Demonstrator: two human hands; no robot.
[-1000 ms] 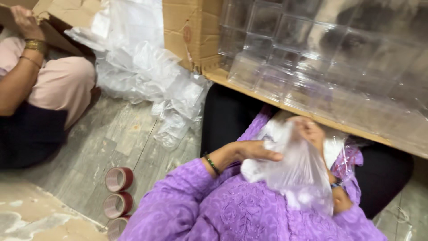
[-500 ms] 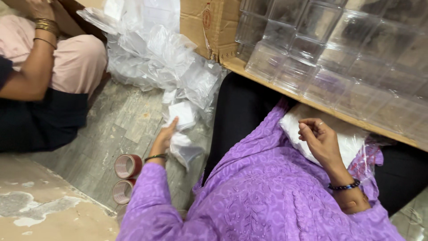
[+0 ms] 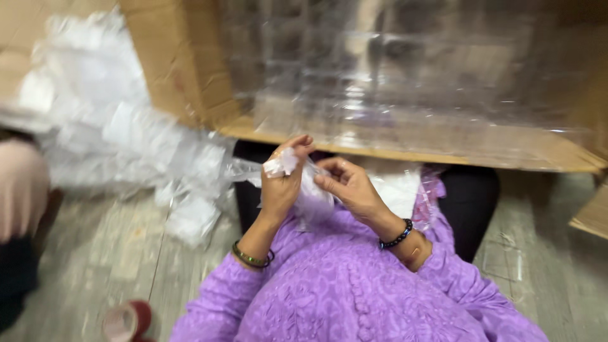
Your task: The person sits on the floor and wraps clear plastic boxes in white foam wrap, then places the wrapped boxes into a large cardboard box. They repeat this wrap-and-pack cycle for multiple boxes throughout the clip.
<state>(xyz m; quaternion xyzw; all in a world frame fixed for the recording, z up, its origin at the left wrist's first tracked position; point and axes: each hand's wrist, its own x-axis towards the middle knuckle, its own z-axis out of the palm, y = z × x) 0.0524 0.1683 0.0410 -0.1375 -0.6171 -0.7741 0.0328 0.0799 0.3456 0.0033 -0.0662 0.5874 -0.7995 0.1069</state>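
My left hand (image 3: 282, 183) and my right hand (image 3: 348, 187) meet in front of my chest, both pinching a thin clear plastic bag (image 3: 310, 196). The bag's crumpled top edge sticks out above my left thumb. Both arms wear purple sleeves, with a bracelet on each wrist. Just beyond my hands lies an open cardboard box (image 3: 190, 82) on its side, packed with several clear plastic containers (image 3: 405, 82). White material (image 3: 399, 190) rests in my lap under my right hand.
A heap of clear plastic bags (image 3: 120, 145) lies on the floor at the left. Another person's knee in pink (image 3: 22, 196) shows at the left edge. A red tape roll (image 3: 126, 320) sits on the wooden floor near my left elbow.
My left hand came back from the bag heap on the floor with a bag and now joins my right hand in front of me. The view swung right, toward the box.
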